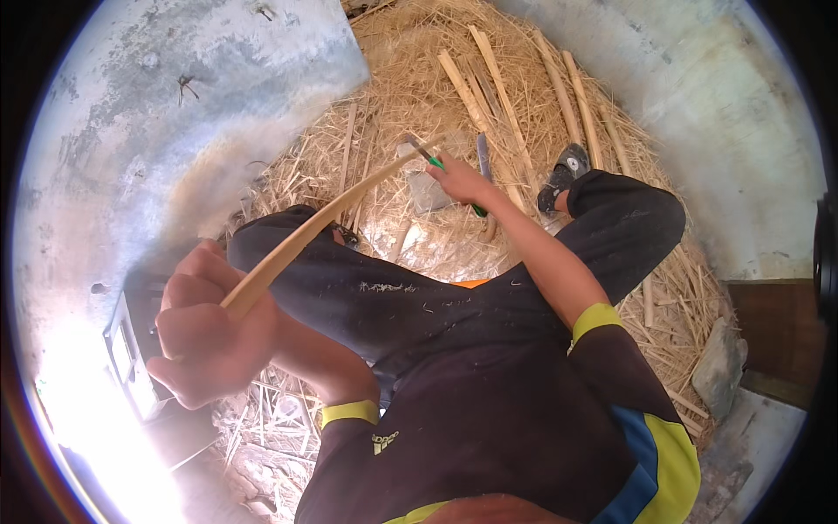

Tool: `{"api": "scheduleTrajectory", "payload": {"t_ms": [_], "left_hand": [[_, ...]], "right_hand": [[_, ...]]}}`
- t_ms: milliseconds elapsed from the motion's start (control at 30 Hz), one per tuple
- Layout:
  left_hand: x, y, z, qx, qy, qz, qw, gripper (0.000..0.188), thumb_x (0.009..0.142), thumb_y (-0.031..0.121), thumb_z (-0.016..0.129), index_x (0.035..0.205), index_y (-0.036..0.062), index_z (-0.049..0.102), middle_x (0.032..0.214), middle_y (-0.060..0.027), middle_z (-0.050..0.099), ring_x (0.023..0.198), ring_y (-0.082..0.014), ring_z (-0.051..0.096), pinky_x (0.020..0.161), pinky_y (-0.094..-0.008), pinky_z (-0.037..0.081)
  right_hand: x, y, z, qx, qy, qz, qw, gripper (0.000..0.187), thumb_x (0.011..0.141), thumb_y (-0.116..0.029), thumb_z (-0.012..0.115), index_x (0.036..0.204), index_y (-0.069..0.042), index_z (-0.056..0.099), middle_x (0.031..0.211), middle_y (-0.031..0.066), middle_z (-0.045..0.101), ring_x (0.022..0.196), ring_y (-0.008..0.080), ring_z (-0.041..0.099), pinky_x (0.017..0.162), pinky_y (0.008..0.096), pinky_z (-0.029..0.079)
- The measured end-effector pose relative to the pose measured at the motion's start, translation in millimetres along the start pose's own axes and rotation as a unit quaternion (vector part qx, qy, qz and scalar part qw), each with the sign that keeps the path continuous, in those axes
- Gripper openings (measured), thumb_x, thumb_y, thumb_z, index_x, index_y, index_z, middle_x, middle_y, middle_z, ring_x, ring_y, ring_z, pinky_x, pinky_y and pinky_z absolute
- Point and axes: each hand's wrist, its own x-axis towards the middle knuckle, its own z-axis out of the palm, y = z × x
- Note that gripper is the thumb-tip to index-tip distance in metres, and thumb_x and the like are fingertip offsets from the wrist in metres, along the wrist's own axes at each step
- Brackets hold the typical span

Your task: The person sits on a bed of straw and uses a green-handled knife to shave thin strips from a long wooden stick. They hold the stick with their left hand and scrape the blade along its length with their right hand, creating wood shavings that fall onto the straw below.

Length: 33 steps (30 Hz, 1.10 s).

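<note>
My left hand (209,323), raised at the left, is closed around the near end of a long pale strip of split bamboo or wood (314,225). The strip slants away over my left leg to the straw-covered ground. Near its far end my right hand (459,181) is closed around a green-handled knife (419,149); the blade crosses the strip and seems to touch it. Below them lies a grey stone block (428,194). Just right of my right hand a second blade (483,155) lies on the ground, its lower part partly hidden by my forearm.
Shavings and straw-like splinters (401,65) cover the floor between my spread legs. Several long split poles (497,79) lie at the far right, beside my shoe (565,175). Pale walls (698,113) stand on both sides. A rough stone (720,367) rests at the right.
</note>
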Motion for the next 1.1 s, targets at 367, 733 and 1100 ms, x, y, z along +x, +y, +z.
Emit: {"api": "scheduleTrajectory", "payload": {"t_ms": [367, 733, 1100], "left_hand": [[3.4, 6.4, 26.1, -0.172, 0.073, 0.016, 0.982, 0.037, 0.090, 0.028, 0.032, 0.060, 0.0078, 0.037, 0.049, -0.0010, 0.025, 0.038, -0.0099, 0.018, 0.038, -0.0271, 0.013], [2.5, 22.7, 16.1, -0.075, -0.013, -0.046, 0.996, 0.039, 0.088, 0.023, 0.039, 0.055, 0.0040, 0.041, 0.044, -0.0005, 0.026, 0.033, -0.0115, 0.026, 0.035, -0.0264, 0.013], [5.5, 22.8, 13.3, -0.197, -0.110, -0.029, 0.974, 0.051, 0.093, 0.037, 0.036, 0.054, 0.0051, 0.044, 0.042, 0.0024, 0.024, 0.032, -0.0094, 0.021, 0.036, -0.0262, 0.010]], "right_hand": [[20.1, 26.5, 51.4, -0.303, 0.223, -0.089, 0.922, 0.016, 0.092, -0.014, 0.042, 0.104, -0.003, 0.045, 0.071, 0.0259, 0.060, 0.068, 0.0376, 0.065, 0.053, 0.0473, 0.051], [-125.3, -114.1, 2.9, -0.067, 0.056, -0.225, 0.970, 0.027, 0.096, -0.027, 0.046, 0.103, -0.001, 0.049, 0.055, 0.0127, 0.052, 0.044, 0.0242, 0.051, 0.044, 0.0366, 0.040], [-201.3, -160.4, 27.1, -0.202, 0.130, -0.325, 0.914, 0.017, 0.090, -0.017, 0.056, 0.091, -0.001, 0.049, 0.063, 0.0158, 0.055, 0.056, 0.0345, 0.057, 0.049, 0.0422, 0.044]]}}
